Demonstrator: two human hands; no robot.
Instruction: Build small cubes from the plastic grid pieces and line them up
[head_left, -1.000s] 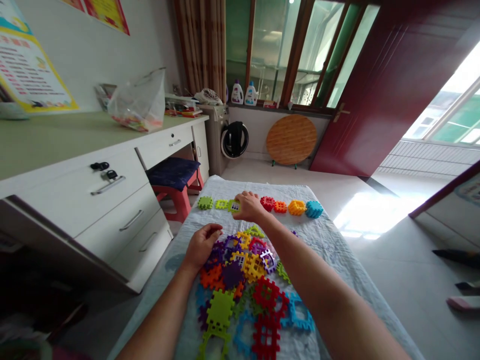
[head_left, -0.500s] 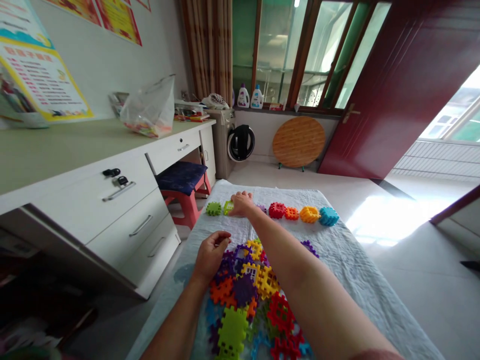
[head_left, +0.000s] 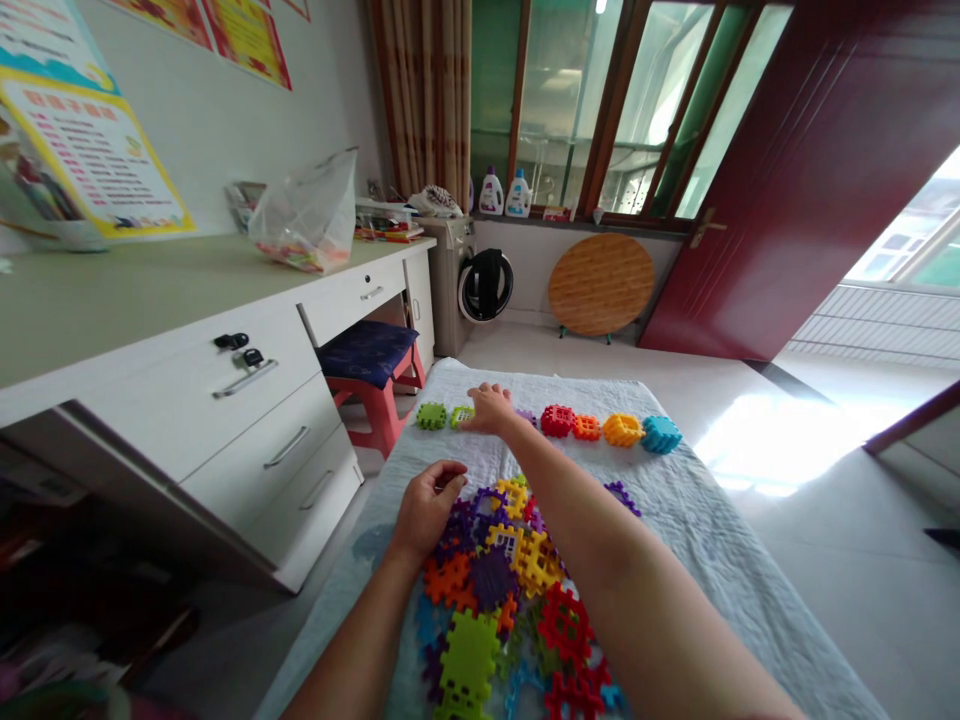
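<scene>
My right hand [head_left: 493, 410] reaches to the far side of the cloth, its fingers spread beside a light green openwork block [head_left: 460, 416]. Part of that block is behind the hand, and I cannot tell whether they touch. To its left sits a solid green block [head_left: 431, 416]. My left hand [head_left: 429, 507] rests by the left edge of a heap of plastic interlocking pieces [head_left: 491, 578], fingers curled in towards the thumb, with nothing visible in them. The heap has purple, yellow, orange, red, green and blue pieces; my right forearm covers part of it.
The far row continues rightward with a red block [head_left: 557, 420], an orange block [head_left: 586, 428], a yellow block [head_left: 622, 430] and a blue block [head_left: 661, 434]. A pale blue cloth [head_left: 712, 580] covers the table. A white drawer desk [head_left: 247, 440] and a stool [head_left: 371, 355] stand left.
My right hand has eased slightly off the light green block, its fingers more apart. The left hand keeps its place by the heap. The view has shifted a little.
</scene>
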